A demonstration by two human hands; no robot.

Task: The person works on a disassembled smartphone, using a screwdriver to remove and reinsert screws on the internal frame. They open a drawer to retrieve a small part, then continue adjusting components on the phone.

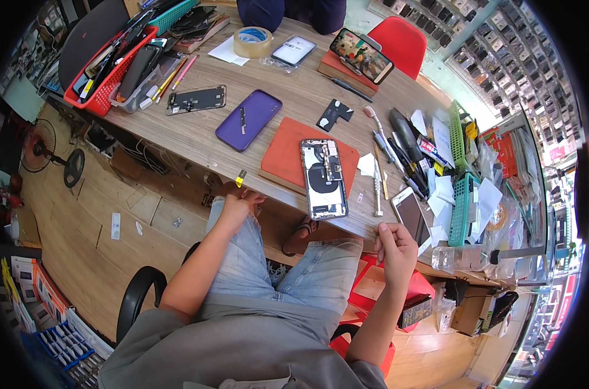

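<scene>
My left hand [240,206] is at the table's front edge with its fingers curled. A small black and yellow piece [240,178] stands up at its fingertips and appears pinched in them. My right hand [396,247] is closed at the front edge further right, thumb against the fingers. Whatever it may hold is too small to make out. Between the hands an opened phone [324,185], its inner parts showing, lies partly on a red-brown book [283,155]. A white-framed phone [411,216] lies just beyond my right hand.
Behind the book lie a purple phone case [249,120], a detached phone screen [196,100] and a black plate [335,115]. A tape roll [253,43] stands further back. Tools [405,155] and a teal basket [463,209] crowd the right. A red basket [106,71] stands far left.
</scene>
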